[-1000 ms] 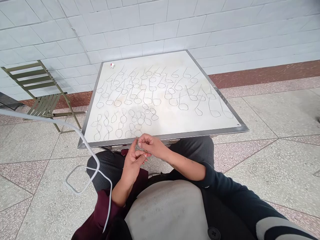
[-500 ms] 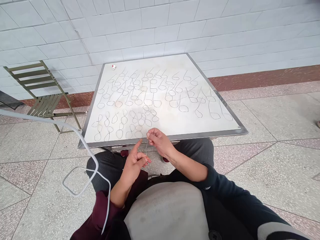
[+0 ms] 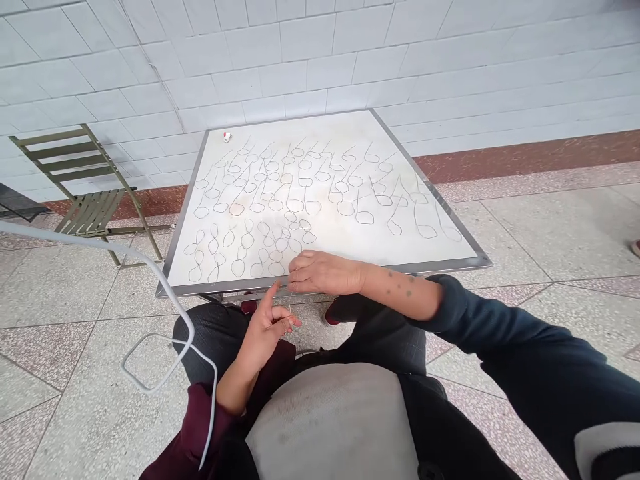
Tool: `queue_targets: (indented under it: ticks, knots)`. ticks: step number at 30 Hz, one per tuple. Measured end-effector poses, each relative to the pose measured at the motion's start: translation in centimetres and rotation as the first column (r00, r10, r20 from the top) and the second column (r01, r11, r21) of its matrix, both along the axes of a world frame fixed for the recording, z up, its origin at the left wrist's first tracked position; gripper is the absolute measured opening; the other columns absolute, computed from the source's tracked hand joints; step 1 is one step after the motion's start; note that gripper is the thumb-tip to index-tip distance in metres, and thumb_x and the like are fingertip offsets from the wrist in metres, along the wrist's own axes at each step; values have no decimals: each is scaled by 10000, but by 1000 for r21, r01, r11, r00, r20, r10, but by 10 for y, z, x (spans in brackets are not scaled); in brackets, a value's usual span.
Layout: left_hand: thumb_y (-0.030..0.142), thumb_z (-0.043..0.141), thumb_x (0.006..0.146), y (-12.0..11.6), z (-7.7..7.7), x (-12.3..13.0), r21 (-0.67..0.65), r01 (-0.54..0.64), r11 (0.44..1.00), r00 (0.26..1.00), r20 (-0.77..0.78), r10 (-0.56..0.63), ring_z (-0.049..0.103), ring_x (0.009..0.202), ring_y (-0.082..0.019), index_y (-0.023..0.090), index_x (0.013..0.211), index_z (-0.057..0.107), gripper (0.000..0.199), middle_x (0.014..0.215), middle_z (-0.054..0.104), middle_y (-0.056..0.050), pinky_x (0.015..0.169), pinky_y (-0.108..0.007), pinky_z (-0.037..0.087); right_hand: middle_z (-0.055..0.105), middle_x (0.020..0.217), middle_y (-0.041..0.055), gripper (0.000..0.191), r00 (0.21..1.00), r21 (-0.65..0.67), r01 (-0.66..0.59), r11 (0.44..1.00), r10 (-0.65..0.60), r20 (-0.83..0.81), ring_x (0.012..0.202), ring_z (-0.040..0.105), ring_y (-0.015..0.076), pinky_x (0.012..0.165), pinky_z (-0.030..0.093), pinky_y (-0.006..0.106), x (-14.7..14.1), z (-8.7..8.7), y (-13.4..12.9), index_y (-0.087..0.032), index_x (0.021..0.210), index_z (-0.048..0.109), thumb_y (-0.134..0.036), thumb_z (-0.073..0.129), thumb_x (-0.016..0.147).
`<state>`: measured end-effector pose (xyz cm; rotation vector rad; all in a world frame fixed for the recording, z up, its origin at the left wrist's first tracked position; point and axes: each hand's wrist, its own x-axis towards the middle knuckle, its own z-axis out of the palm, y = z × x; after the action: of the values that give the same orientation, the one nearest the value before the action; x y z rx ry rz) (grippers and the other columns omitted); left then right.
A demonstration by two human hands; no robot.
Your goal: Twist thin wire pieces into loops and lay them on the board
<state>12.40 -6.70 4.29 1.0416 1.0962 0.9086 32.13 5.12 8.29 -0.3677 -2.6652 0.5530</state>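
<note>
Thin wire (image 3: pixel 291 302) in pinched left hand (image 3: pixel 261 331) and right hand (image 3: pixel 326 272), beside table (image 3: pixel 345 243) of wire loops (image 3: pixel 365 223).

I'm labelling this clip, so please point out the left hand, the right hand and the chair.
Left hand (image 3: pixel 263 330): head view, middle of the hand.
Right hand (image 3: pixel 327 273): head view, back of the hand.
Chair (image 3: pixel 94 211): head view, seat slats.

White tiled wall (image 3: pixel 300 60), reddish-brown baseboard (image 3: pixel 525 155); speckled floor (image 3: pixel 520 230); green slatted chair (image 3: pixel 95 210) left of table (image 3: pixel 380 243).
</note>
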Motion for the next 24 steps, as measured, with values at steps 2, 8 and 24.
queue_targets:
  ticks: [2, 8, 24]
  knots:
    - [262, 680, 783, 0, -1, 0, 5, -10, 1000, 1000, -5, 10, 517, 615, -104, 162, 1502, 210, 865, 736, 683, -8, 623, -240, 389, 625, 746, 27, 260, 997, 0, -31, 1000, 31, 67, 873, 503, 190, 845, 403, 357, 1, -2, 0, -268, 930, 683, -177, 440, 937]
    - [262, 679, 785, 1, -4, 4, 51, -114, 992, 992, -49, 116, 538, 629, -112, 190, 1504, 194, 870, 737, 672, 7, 583, -223, 397, 572, 693, 48, 187, 957, -222, 263, 939, -283, -62, 713, 464, 189, 695, 410, 332, -9, -31, -22, -216, 875, 688, -196, 502, 879]
    - [275, 689, 790, 5, -7, 6, 122, -316, 941, 944, -54, 324, 557, 615, -101, 193, 1492, 243, 836, 682, 645, 41, 660, -235, 469, 576, 797, -8, 191, 641, -930, -316, -188, -765, -63, 729, 559, 80, 824, 550, 287, -47, -49, -65, -161, 794, 624, -290, 749, 732]
